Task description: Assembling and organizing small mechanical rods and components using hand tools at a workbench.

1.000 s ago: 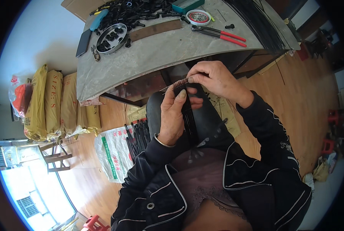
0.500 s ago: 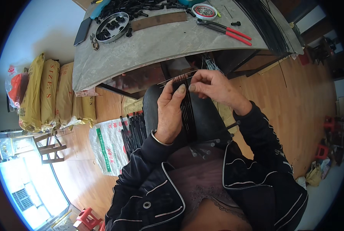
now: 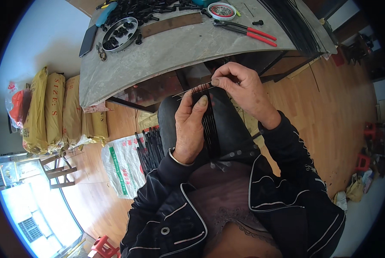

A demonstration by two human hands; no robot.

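Observation:
My left hand (image 3: 189,128) grips a bundle of thin black strips (image 3: 209,129) that lies along my lap and reaches toward my body. The thumb presses on the bundle's top end. My right hand (image 3: 244,88) pinches a thin metal wire (image 3: 191,89) that runs crosswise over the top of the strips, its fingertips right beside my left thumb. Both hands work just below the near edge of a grey table (image 3: 175,51).
On the table lie red-handled pliers (image 3: 248,31), a round metal tray of black parts (image 3: 120,35), a brown strip (image 3: 171,23) and a dark phone (image 3: 88,41). Yellow sacks (image 3: 54,112) and a white bag holding black strips (image 3: 128,161) stand at my left on the wooden floor.
Both hands have stayed together at the top of the bundle. My right hand's fingers have shifted to pinch the wire, and the view has tipped down slightly.

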